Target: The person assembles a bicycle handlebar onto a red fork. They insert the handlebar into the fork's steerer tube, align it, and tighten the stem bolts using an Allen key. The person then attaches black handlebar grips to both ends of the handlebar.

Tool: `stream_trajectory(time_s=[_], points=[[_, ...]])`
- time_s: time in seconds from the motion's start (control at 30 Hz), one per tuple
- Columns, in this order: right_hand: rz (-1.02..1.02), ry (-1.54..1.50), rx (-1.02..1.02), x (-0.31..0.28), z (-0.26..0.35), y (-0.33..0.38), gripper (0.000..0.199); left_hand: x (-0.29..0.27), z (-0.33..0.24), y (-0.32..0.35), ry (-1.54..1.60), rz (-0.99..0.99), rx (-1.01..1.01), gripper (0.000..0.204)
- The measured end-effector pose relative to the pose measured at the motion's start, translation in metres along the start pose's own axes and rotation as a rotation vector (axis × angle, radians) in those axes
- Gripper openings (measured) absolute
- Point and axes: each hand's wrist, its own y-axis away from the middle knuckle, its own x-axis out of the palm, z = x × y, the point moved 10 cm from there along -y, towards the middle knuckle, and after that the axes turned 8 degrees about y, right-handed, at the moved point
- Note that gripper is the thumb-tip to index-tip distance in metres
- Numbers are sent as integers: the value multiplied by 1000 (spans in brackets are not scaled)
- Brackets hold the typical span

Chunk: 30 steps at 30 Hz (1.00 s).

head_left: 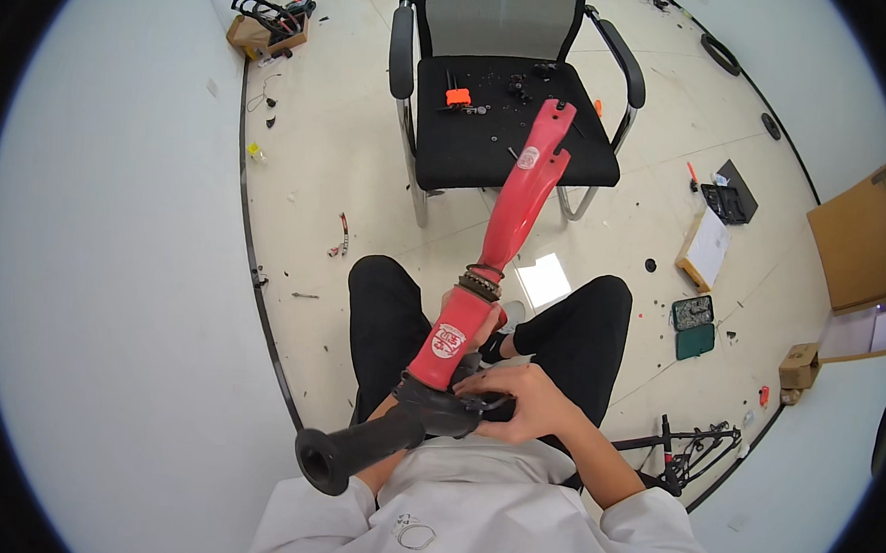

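Over my lap slants the front end of a small bike, with a red fork (522, 201), a dark ringed collar (481, 282) and a red tube (447, 342) bearing a white emblem. A black handlebar (395, 429) with a hollow rubber grip crosses its near end and points toward the lower left. My left hand (487, 326) is wrapped round the red tube from behind; most of it is hidden by the tube. At the right end of the handlebar, the bent fingers of my right hand (529, 401) close on a black lever-like part, largely covered by the hand.
Ahead stands a black office chair (509, 165) with small parts and an orange-topped item (457, 97) on its seat. Tool cases (694, 325) and a white-topped box (705, 248) lie on the floor at right. A black bike frame (689, 455) rests at lower right. A wall (113, 259) rises at left.
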Motion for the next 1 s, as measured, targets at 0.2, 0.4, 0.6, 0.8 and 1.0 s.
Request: stream_trajectory(time_s=[0.2,0.4,0.6,0.8,1.0], points=[[-61,-514,518,15,-106,28,27,-15,-53,-28,171,-94,126,19],[-47,-377,338,28,-77,-7,36,-54,-48,-34,127,-172,-78,26],[-108,-271,381,36,-86,-42,35,-61,-43,-26,101,-191,-84,25],[-200,-510,389,58,-112,-44,30,-62,-43,-23,61,-251,-153,25],[-481,-891,638,32,-182,-16,29,-81,-20,-9,111,-306,-114,23]])
